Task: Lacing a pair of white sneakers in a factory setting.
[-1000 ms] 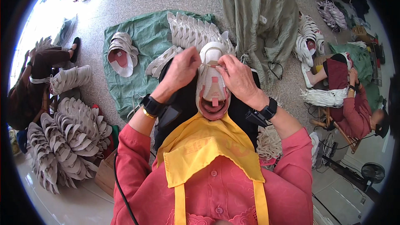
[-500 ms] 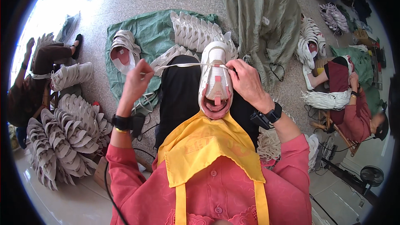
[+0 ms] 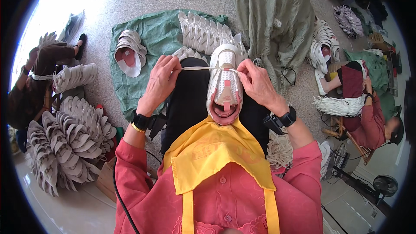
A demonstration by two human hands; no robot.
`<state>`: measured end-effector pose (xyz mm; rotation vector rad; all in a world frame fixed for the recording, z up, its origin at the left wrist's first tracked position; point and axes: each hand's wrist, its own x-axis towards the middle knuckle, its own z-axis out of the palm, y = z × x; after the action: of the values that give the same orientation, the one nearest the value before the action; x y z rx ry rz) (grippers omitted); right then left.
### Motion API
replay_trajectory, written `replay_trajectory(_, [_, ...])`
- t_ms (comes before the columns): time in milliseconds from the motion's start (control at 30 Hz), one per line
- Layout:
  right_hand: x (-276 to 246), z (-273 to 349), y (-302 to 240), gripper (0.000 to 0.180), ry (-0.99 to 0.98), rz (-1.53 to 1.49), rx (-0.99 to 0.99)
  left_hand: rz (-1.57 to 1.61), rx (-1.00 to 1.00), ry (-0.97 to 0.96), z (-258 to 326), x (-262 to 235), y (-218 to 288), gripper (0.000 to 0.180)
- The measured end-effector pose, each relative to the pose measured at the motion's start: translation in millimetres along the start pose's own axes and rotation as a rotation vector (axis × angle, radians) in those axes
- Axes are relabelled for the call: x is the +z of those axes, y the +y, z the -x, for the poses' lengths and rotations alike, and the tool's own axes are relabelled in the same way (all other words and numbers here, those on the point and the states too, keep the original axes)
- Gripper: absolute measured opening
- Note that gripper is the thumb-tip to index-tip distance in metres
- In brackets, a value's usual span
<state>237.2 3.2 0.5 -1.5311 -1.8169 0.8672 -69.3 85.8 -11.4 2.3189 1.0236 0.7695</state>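
Shoe upper (image 3: 225, 76): white, perforated, pink trim and lining | Position: between black-clad thighs (image 3: 183, 102), toe pointing away | Grip: left hand (image 3: 161, 80) and right hand (image 3: 258, 84) pinch white lace (image 3: 196, 68), spanning crosswise | Obscured: underside; lace at fingertips unclear

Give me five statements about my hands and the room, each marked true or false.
1. The left hand pinches a flat white lace. True.
2. The right hand lies flat on the yellow cloth apron. False: its bent fingers are by the edge of the white perforated shoe upper with pink lining.
3. The lace hangs slack. False: it stretches nearly straight from the left hand toward the shoe upper.
4. White shoe uppers lie on a crinkled green sheet. True.
5. A round black fan stands at left. False: it is at right.
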Motion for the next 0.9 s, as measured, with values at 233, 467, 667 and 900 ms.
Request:
replay_trajectory(233, [-28, 0, 10, 0.009, -0.005, 0.229, -0.173, -0.024, -0.113, -0.129, 14, -18, 22, 0.011])
replay_trajectory(467, [-55, 30, 15, 0.010, -0.030, 0.226, -0.092, -0.057, -0.031, -0.185, 26, -19, 25, 0.012])
replay_trajectory(667, [-81, 34, 25, 0.009, 0.072, 0.325, -0.095, -0.168, -0.070, -0.050, 30, -14, 2, 0.013])
replay_trajectory(900, [-91, 64, 37, 0.011, 0.070, 0.363, -0.001, -0.491, -0.300, 0.147, 63, -37, -78, 0.006])
